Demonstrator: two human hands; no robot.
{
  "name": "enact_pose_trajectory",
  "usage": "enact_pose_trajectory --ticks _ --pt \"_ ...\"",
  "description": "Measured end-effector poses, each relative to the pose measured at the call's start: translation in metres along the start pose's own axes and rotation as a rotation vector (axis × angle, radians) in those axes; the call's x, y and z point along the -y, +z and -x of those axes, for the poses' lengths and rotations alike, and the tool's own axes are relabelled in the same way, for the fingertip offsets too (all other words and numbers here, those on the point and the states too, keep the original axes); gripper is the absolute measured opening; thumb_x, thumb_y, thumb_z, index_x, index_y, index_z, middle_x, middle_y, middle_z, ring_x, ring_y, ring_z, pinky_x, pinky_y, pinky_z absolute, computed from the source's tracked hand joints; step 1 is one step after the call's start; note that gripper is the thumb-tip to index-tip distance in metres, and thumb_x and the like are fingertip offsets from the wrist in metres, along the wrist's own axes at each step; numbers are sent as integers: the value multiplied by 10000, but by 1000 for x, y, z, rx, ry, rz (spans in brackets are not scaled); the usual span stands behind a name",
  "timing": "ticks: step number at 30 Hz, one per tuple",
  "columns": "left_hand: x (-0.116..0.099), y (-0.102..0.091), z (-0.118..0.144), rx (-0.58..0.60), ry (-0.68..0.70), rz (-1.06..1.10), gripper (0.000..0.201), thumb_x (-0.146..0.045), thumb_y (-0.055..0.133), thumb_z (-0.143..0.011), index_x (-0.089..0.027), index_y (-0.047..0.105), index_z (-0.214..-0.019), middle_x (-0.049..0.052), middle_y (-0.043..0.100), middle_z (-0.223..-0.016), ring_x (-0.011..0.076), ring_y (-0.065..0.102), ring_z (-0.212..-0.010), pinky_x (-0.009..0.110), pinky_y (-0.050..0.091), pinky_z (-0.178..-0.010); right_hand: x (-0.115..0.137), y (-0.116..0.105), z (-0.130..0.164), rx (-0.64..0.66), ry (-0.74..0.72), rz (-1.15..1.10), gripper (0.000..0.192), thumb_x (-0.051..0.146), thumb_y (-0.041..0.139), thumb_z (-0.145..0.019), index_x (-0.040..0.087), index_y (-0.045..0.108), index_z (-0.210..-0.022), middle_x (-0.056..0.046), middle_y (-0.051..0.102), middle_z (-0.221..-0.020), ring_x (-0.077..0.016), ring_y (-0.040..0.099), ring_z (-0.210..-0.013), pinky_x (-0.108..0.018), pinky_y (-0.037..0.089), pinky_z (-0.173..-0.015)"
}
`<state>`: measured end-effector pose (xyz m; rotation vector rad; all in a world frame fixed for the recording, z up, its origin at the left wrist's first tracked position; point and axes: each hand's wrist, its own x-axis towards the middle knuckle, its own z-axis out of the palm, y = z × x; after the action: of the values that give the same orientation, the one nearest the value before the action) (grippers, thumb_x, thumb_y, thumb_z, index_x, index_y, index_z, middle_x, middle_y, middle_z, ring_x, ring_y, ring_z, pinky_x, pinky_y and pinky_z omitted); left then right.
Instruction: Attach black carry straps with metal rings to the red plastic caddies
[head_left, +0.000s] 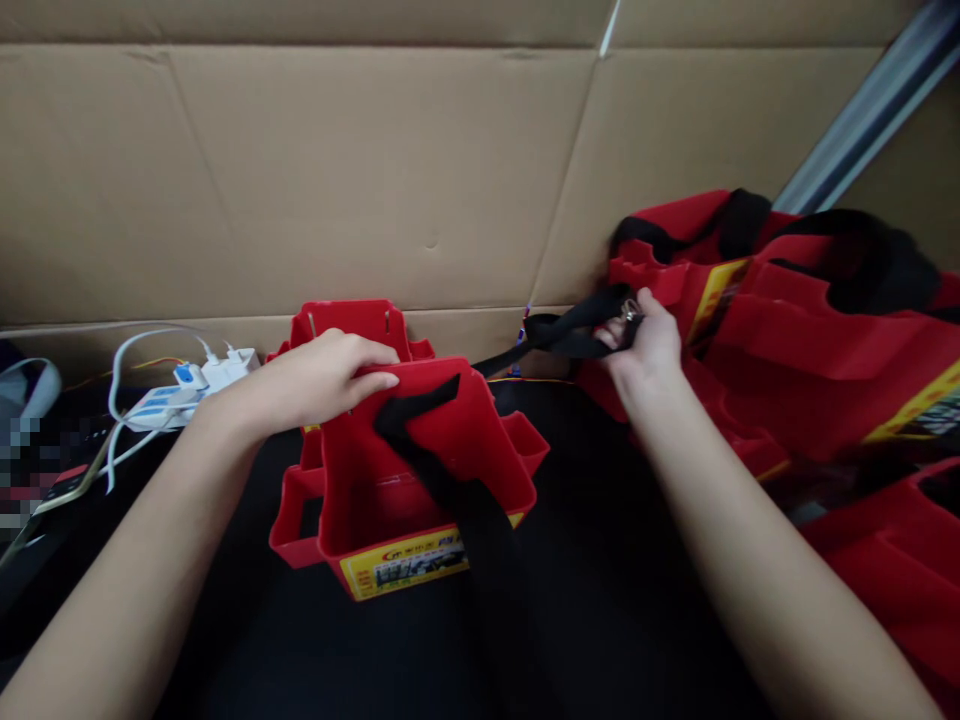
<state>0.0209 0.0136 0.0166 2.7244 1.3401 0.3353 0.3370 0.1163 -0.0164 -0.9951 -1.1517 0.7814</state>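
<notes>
A red plastic caddy (480, 430) with side pockets and a yellow label stands in front of me. My left hand (337, 370) is closed over the top edge of its back wall. A black strap (424, 455) passes through a slot in that wall and trails down over the front. To the right, my right hand (637, 340) is closed around the strap's other part, where a small metal buckle (628, 312) shows. Directly behind this caddy is another red caddy (349, 318), partly hidden by my left hand.
Several more red caddies (817, 330) with black straps are piled at the right. White power strips (165, 405) with plugs and cables lie at the left, beside a phone-like device (71, 485). A cardboard wall (360, 180) rises behind the black table surface (315, 640).
</notes>
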Motion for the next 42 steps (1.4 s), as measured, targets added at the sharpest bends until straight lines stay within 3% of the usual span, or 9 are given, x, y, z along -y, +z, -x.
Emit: enact_pose_trajectory --ticks 5,10,12,19,27,32,35,38,42 --pt "2 -1 0 21 -23 -33 276 -319 392 -897 -176 537 -712 -15 595 -671 115 499 -597 233 331 -581 7 15 23 131 1 198 322 335 739 -621 154 563 -819 74 436 -474 -52 365 -402 -169 223 -362" --pt "3 0 1 14 -23 -27 239 -299 393 -898 -184 562 -775 -13 627 -722 111 516 -612 238 346 -603 14 41 54 1062 -69 544 549 232 622 -742 167 481 -1268 100 399 -488 -33 292 -430 -153 228 -423" --pt "2 0 1 10 -17 -23 242 -297 391 -900 -183 557 -765 -16 619 -702 108 503 -600 240 342 -599 13 46 58 1191 -137 567 422 212 526 -796 150 538 -1213 66 471 -572 -36 338 -482 -155 272 -466" --pt "-5 2 2 26 31 37 262 -308 390 -910 -176 497 -710 -30 588 -675 104 488 -611 237 324 -582 0 54 56 1160 -298 669 298 286 461 -805 122 646 -971 -27 622 -768 -140 531 -724 -244 433 -667" --pt "-9 -1 6 51 111 112 261 -293 406 -914 -172 474 -693 -49 533 -656 80 443 -593 210 328 -578 -37 18 12 670 -157 1004 312 269 403 -831 118 637 -973 -114 609 -799 -187 557 -725 -283 405 -659" --pt "-11 -2 5 53 102 106 255 -293 413 -912 -175 478 -695 -54 520 -648 78 435 -591 208 326 -578 -29 7 16 833 -43 1020 397 356 560 -777 199 593 -1140 4 538 -628 -103 469 -539 -214 360 -533" --pt "-11 -1 4 45 81 109 261 -290 417 -909 -174 469 -680 -59 516 -635 74 425 -579 206 322 -568 -6 20 35 1158 -4 788 584 484 480 -831 186 417 -1329 67 418 -521 -66 354 -443 -181 284 -454" --pt "-12 -1 5 50 67 115 266 -294 415 -909 -176 475 -677 -62 525 -636 72 426 -578 204 320 -558 8 33 48 1449 1 566 556 516 460 -834 119 525 -1218 29 508 -588 -65 414 -493 -179 328 -482" --pt "-13 -1 6 64 93 122 249 -285 423 -908 -179 490 -692 -66 535 -646 71 430 -586 200 325 -569 -5 33 40 1103 -28 1008 397 455 437 -855 138 659 -944 -64 640 -844 -143 579 -750 -218 424 -650"
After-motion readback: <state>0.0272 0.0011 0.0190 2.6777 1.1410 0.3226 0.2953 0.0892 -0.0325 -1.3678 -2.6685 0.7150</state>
